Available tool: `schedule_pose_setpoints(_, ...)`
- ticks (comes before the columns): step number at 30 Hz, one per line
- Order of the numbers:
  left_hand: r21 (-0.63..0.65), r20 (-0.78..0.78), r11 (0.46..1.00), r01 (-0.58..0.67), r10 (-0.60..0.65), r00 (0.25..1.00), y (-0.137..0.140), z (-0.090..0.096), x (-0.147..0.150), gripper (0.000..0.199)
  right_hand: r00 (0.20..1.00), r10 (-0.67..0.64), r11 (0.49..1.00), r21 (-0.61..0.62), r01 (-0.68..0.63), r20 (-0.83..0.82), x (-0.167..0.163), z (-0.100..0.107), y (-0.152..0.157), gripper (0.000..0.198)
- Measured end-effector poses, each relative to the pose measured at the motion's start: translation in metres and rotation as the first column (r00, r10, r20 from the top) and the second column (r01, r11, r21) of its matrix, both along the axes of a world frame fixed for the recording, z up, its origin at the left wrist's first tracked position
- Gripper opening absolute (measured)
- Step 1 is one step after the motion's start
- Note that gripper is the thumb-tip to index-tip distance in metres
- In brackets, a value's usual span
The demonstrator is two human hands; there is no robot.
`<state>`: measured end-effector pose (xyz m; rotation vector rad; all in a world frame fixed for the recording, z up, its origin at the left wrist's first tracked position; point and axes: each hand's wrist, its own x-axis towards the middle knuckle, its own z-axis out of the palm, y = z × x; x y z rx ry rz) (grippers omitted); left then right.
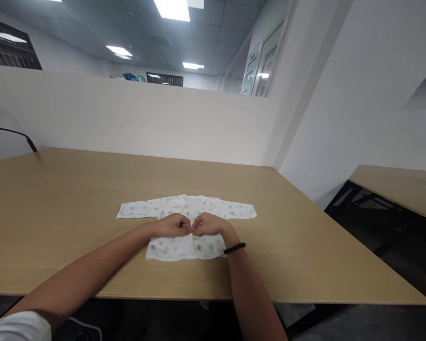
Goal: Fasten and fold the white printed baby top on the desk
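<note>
The small patterned top [175, 248] lies spread flat on the counter [305, 255], nearer the near edge than the far one. Its neck faces the far edge, its hem the near edge, and its sleeves reach out toward the left and right edges.

The work is at the front opening, about midway down. To do it well, I would bring the two front edges together at matching heights, so that neither side rides up, and pinch only a little cloth, leaving the back layer flat on the counter. Light, even pressure should suit what looks like thin, soft fabric (a hard tug would likely skew the sleeves).

The left hand [173, 225] and right hand [208, 224] meet at that opening, nearly fingertip to fingertip. Both have fingers curled in and seem to pinch the front edges between thumb and forefinger; what sits between the tips is too small to tell. The left forearm slants in from the near edge's left part; the right one rises more steeply, wrist bent inward above a black bracelet [235, 248].
</note>
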<state>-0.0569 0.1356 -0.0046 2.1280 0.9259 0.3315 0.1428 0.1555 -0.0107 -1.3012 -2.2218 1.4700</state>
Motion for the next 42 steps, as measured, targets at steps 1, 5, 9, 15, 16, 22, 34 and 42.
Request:
schedule_pose_setpoints(1, -0.008, 0.008, 1.000, 0.006, -0.006, 1.000, 0.000, 0.000, 0.000, 0.029, 1.000, -0.002, 1.000, 0.009, 0.002, 0.005, 0.000, -0.001, 0.001, 0.012)
schedule_pose_setpoints(5, 0.002, 0.025, 1.000, 0.028, -0.028, 0.999, 0.001, -0.001, -0.001, 0.030, 1.000, -0.010, 1.000, 0.019, 0.010, 0.006, 0.001, -0.004, 0.003, 0.012)
schedule_pose_setpoints(9, 0.062, 0.032, 0.996, 0.059, -0.061, 0.998, 0.005, -0.005, -0.004, 0.034, 0.999, -0.027, 0.999, 0.027, 0.026, 0.024, 0.001, -0.004, 0.002, 0.011)
schedule_pose_setpoints(15, 0.120, 0.060, 0.991, 0.061, -0.069, 0.996, 0.007, -0.007, -0.005, 0.030, 0.996, -0.023, 0.996, 0.087, 0.015, 0.088, -0.001, 0.002, -0.002, 0.005)
schedule_pose_setpoints(16, 0.109, 0.064, 0.993, 0.050, -0.058, 0.996, 0.006, -0.005, -0.004, 0.028, 0.995, -0.023, 0.995, 0.102, 0.013, 0.095, -0.001, 0.003, -0.003, 0.006)
schedule_pose_setpoints(22, 0.009, 0.097, 0.997, -0.082, 0.080, 0.992, -0.003, 0.003, 0.004, 0.014, 0.992, -0.020, 0.992, 0.129, 0.004, 0.125, -0.003, 0.007, -0.005, 0.018)
schedule_pose_setpoints(34, -0.044, -0.032, 0.985, -0.169, 0.168, 0.985, -0.003, 0.004, 0.003, 0.012, 0.998, 0.026, 0.999, 0.041, -0.028, 0.053, 0.002, 0.007, -0.003, 0.016)
schedule_pose_setpoints(42, 0.033, 0.027, 0.991, -0.128, 0.127, 0.992, 0.003, 0.000, -0.004, 0.021, 1.000, -0.026, 0.999, 0.034, 0.026, -0.017, 0.004, 0.008, -0.001, 0.009)
